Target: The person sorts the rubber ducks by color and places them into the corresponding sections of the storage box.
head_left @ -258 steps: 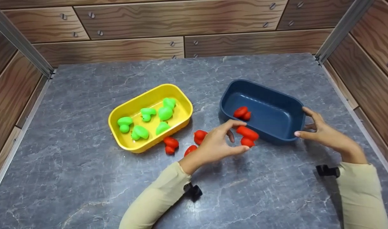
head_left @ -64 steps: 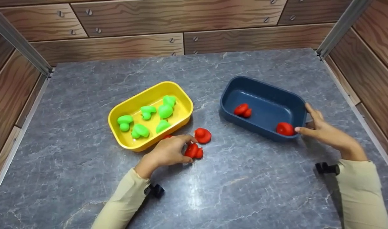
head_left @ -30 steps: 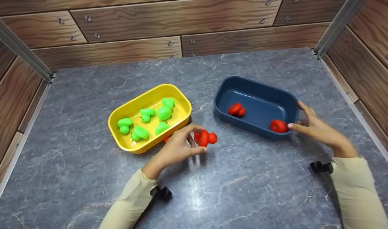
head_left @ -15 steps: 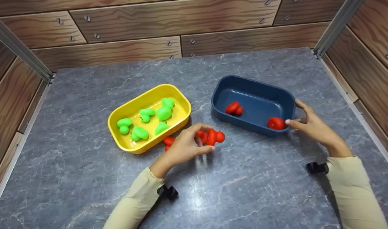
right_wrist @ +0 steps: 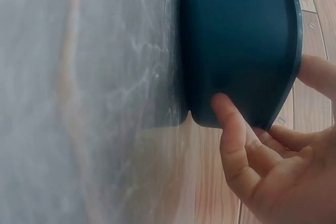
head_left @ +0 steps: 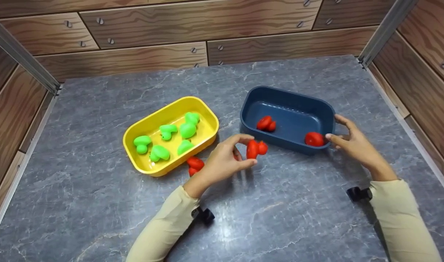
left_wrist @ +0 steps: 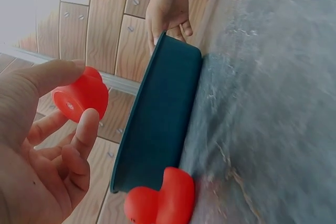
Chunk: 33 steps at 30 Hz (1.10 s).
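One red duck (head_left: 256, 149): pinched in left hand (head_left: 222, 163) fingers, off the counter.
Right hand (head_left: 352, 143): fingers clasp blue tray (head_left: 327, 109) end.

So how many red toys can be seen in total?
5. Two lie in the blue tray: and. The left hand pinches one. One lies by the yellow tray. Another lies behind the hand, against the blue tray. Nothing else seems hidden.

Grey marble table (head_left: 98, 203) carries yellow tray (head_left: 145, 127), blue tray (head_left: 251, 96), red duck (head_left: 195, 164).
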### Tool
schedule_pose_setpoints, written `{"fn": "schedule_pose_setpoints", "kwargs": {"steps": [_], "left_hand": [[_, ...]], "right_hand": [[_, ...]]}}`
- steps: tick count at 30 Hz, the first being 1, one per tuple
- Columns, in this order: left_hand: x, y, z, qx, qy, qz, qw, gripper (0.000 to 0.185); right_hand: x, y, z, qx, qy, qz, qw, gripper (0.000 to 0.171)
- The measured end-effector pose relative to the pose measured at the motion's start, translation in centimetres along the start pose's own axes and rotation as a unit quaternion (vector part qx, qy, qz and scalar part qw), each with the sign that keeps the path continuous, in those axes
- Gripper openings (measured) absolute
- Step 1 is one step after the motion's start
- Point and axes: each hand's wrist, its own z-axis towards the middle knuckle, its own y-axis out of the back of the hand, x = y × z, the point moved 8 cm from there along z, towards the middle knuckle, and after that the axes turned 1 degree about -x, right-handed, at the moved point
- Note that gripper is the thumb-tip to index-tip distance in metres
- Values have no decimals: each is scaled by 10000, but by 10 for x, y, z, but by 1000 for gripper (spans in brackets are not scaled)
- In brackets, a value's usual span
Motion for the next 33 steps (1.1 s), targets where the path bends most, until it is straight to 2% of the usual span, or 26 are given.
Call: {"fn": "schedule_pose_setpoints", "kwargs": {"steps": [4, 15, 22, 26, 33], "left_hand": [[-5, -2, 9, -130, 89, -116, 9998, 54], [-11, -7, 35, -711, -91, -451, 9964, 54], [-13, -13, 51, -796, -63, -714, 9942, 55], [-19, -12, 59, -873, -91, -615, 9942, 56], [-34, -11, 74, -1083, -360, -212, 9932, 54]], "right_hand": [[1, -1, -1, 72, -4, 18, 10000, 78], [0, -1, 1, 105, -66, 45, 9999, 81], [-1, -1, 1, 130, -120, 32, 9998, 81], [-1, -2, 2, 170, -120, 70, 9998, 82], [1, -1, -1, 186, -86, 17, 9998, 80]]}}
